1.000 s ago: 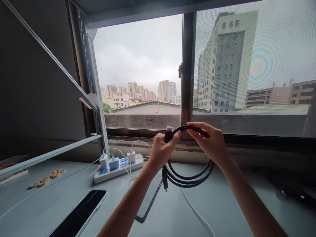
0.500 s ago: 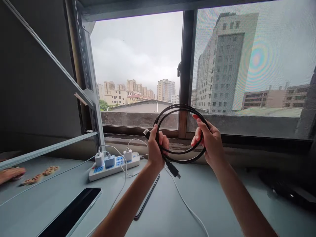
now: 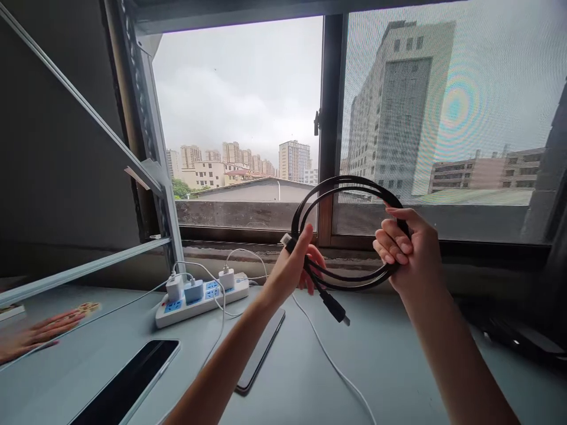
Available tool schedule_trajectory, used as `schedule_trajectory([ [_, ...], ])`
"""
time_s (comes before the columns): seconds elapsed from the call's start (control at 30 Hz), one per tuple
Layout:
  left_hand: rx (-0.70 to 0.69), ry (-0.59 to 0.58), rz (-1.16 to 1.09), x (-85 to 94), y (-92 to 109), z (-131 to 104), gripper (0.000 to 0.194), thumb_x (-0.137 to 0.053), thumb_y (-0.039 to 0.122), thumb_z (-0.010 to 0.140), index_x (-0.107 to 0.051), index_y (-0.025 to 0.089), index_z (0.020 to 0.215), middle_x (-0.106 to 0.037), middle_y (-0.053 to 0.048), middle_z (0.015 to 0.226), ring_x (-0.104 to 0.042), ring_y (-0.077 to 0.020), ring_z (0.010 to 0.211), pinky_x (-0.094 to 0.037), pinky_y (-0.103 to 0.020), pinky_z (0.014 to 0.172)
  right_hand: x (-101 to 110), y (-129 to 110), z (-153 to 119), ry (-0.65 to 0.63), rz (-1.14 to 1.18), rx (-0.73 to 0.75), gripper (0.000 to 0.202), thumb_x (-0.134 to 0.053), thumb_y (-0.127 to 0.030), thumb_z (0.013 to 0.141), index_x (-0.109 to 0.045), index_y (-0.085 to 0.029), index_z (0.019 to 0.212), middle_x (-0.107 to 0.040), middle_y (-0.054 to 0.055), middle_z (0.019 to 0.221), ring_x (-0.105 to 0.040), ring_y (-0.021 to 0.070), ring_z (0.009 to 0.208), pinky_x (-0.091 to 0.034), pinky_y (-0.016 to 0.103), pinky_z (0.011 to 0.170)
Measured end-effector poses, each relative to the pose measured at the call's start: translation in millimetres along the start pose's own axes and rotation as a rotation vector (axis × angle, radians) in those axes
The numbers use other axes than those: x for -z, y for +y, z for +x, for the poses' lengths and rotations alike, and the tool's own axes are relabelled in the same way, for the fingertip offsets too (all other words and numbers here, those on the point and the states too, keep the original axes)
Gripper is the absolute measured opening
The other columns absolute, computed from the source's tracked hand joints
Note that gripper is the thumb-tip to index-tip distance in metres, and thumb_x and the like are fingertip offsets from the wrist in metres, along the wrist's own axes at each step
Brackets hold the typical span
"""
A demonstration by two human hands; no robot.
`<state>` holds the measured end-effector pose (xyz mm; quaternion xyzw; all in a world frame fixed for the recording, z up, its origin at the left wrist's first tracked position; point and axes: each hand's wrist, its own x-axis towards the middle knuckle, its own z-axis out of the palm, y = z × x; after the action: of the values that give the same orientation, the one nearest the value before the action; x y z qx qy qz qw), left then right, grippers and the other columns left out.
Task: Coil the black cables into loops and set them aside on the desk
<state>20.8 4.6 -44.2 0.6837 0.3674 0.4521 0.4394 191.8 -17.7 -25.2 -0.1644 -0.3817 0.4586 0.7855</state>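
A black cable (image 3: 349, 179) is looped into a coil and held up above the table, in front of the window. My left hand (image 3: 301, 260) grips the coil's left side between thumb and fingers. One plug end (image 3: 287, 242) sticks out by the left thumb, and the other plug end (image 3: 335, 308) hangs below the coil. Around the coil's right side, the fingers of my right hand (image 3: 405, 242) are wrapped.
A power strip (image 3: 204, 301) with white chargers and cords lies behind a phone (image 3: 128, 378) at the left. Another phone (image 3: 261, 354) rests under my left forearm. Another person's hand (image 3: 48, 333) is at the far left. Dark objects (image 3: 514, 339) lie at the right.
Both hands and the coil have moved right, and the coil has become wider. My right fingers have closed round it. The other person's hand has come further into view.
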Motion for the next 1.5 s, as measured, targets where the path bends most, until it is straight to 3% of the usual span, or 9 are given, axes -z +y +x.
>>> schedule_trajectory([
  [0.17, 0.044, -0.143, 0.127, 0.6, -3, -5, 0.064, -0.044, 0.076, 0.077, -0.05, 0.017, 0.053, -0.057, -0.008, 0.044, -0.051, -0.0142, 0.032, -0.023, -0.019, 0.032, 7, -9, 3, -0.085, -0.084, 0.101, 0.005, -0.055, -0.022, 0.07, -0.06, -0.022, 0.069, -0.018, -0.012, 0.034, -0.01, 0.0037, 0.027, -0.014, 0.017, 0.026],
  [0.23, 0.035, -0.186, 0.189, 0.6, -4, -7, 0.064, -0.046, 0.073, 0.078, -0.046, 0.017, 0.046, -0.054, -0.008, 0.041, -0.051, -0.0143, 0.033, -0.026, -0.02, 0.033, 9, -11, 4, -0.125, -0.132, 0.138, 0.019, -0.053, -0.023, 0.071, -0.067, -0.023, 0.084, -0.017, -0.013, 0.034, -0.01, 0.0039, 0.027, -0.012, 0.017, 0.027],
  [0.6, 0.031, -0.396, 0.137, -4.9, -7, -6, 0.059, -0.047, 0.049, 0.09, -0.051, 0.013, 0.043, -0.056, -0.006, 0.044, -0.049, -0.0084, 0.037, -0.024, -0.02, 0.038, 12, -23, 3, -0.065, -0.079, 0.097, 0.017, -0.057, -0.02, 0.068, -0.064, -0.023, 0.082, -0.023, -0.012, 0.034, -0.015, 0.0028, 0.027, -0.016, 0.015, 0.029],
  [0.73, 0.047, -0.291, 0.078, -16.5, -8, -5, 0.05, -0.047, 0.036, 0.089, -0.046, 0.015, 0.044, -0.054, -0.004, 0.043, -0.046, -0.0078, 0.034, -0.021, -0.02, 0.035, 22, -14, 14, -0.054, -0.209, 0.226, 0.021, -0.059, -0.025, 0.072, -0.063, -0.023, 0.092, -0.032, -0.012, 0.038, -0.02, 0.0029, 0.029, -0.02, 0.015, 0.03],
  [0.87, 0.129, -0.101, -0.01, -36.6, -17, -3, 0.052, -0.041, 0.029, 0.091, -0.041, 0.016, 0.041, -0.047, -0.002, 0.035, -0.039, -0.0063, 0.029, -0.017, -0.02, 0.035, 42, 0, 34, 0.013, -0.745, 0.333, 0.039, -0.059, -0.034, 0.077, -0.059, -0.024, 0.115, -0.058, -0.007, 0.058, -0.037, 0.0045, 0.031, -0.033, 0.018, 0.033],
  [1.0, 0.262, -0.021, -0.132, -59.8, -37, 0, 0.057, -0.042, 0.041, 0.093, -0.039, 0.016, 0.042, -0.045, -0.002, 0.035, -0.035, -0.0058, 0.028, -0.017, -0.02, 0.036, 71, 22, 54, -0.11, -1.357, 0.03, 0.056, -0.053, -0.034, 0.082, -0.044, -0.024, 0.137, -0.066, 0.005, 0.103, -0.06, 0.0095, 0.051, -0.047, 0.022, 0.044],
  [1.1, 0.436, -0.044, -0.251, -75.8, -58, 1, 0.053, -0.05, 0.048, 0.09, -0.044, 0.015, 0.048, -0.047, 0.0, 0.04, -0.035, -0.006, 0.03, -0.017, -0.02, 0.036, 92, 41, 64, -0.292, -1.456, -0.199, 0.06, -0.053, -0.022, 0.08, -0.043, -0.015, 0.139, -0.059, 0.013, 0.125, -0.066, 0.0155, 0.069, -0.051, 0.025, 0.052],
  [1.3, 0.711, -0.062, -0.419, -98.7, -99, -1, 0.038, -0.044, 0.036, 0.092, -0.049, 0.014, 0.062, -0.053, 0.001, 0.053, -0.036, -0.0052, 0.032, -0.023, -0.019, 0.039, 110, 49, 67, -0.578, -1.534, -0.448, 0.053, -0.06, -0.021, 0.077, -0.056, -0.012, 0.129, -0.052, 0.01, 0.137, -0.048, 0.0225, 0.126, -0.039, 0.028, 0.103],
  [1.5, 0.88, -0.099, -0.49, -113.5, -124, -9, 0.041, -0.026, 0.039, 0.098, -0.049, 0.015, 0.073, -0.055, 0.001, 0.059, -0.039, -0.007, 0.034, -0.023, -0.019, 0.04, 100, 33, 56, -0.653, -1.613, -0.694, 0.06, -0.052, -0.037, 0.084, -0.045, -0.016, 0.14, -0.059, 0.013, 0.126, -0.058, 0.0241, 0.112, -0.046, 0.032, 0.095],
])
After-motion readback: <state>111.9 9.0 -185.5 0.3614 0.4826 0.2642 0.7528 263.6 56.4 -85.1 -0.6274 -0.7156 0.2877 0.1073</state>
